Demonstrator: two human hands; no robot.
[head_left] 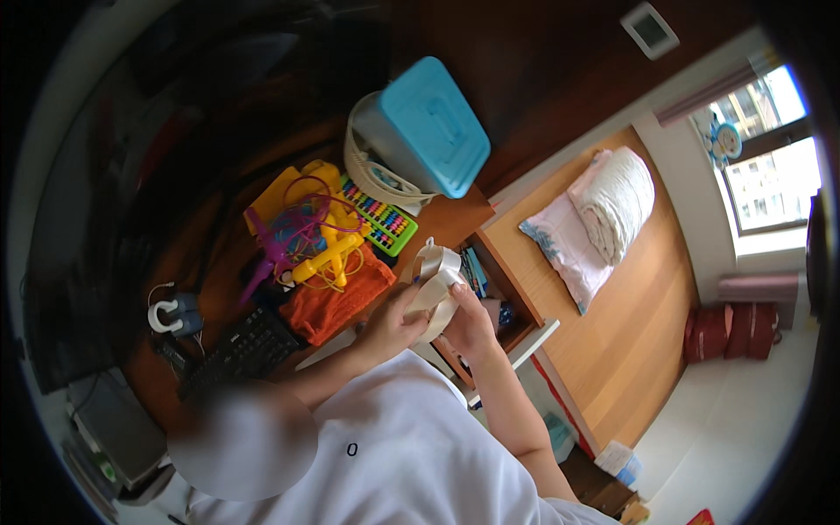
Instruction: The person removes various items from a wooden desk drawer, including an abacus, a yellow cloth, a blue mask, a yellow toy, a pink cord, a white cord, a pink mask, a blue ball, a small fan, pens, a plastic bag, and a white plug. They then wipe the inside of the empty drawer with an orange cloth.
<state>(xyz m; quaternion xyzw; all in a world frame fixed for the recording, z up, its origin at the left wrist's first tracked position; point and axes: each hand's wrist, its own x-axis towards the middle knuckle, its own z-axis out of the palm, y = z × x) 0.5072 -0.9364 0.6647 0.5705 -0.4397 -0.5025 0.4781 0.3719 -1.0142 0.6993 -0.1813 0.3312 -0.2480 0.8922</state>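
Both my hands are together in front of my chest, over the edge of the desk and an open drawer point(514, 302). Between them is a glossy cream-white band point(435, 293), bent into loops like wide ribbon; its exact kind is not clear. My left hand point(395, 325) grips it from the left, fingers curled against its lower side. From the right, my right hand point(470, 325) pinches it, with the thumb on its outer face. Parts of the band and several fingertips are hidden behind the hands. Small items, some blue, lie in the drawer just beyond my right hand.
On the desk are an orange cloth point(337, 302), yellow and purple toys with cords point(306, 232), a green-framed abacus point(382, 219), a black keyboard point(236, 354) and a basket point(357, 162) beside a blue-lidded box point(437, 127). A wooden bed platform point(604, 350) with bedding stands right.
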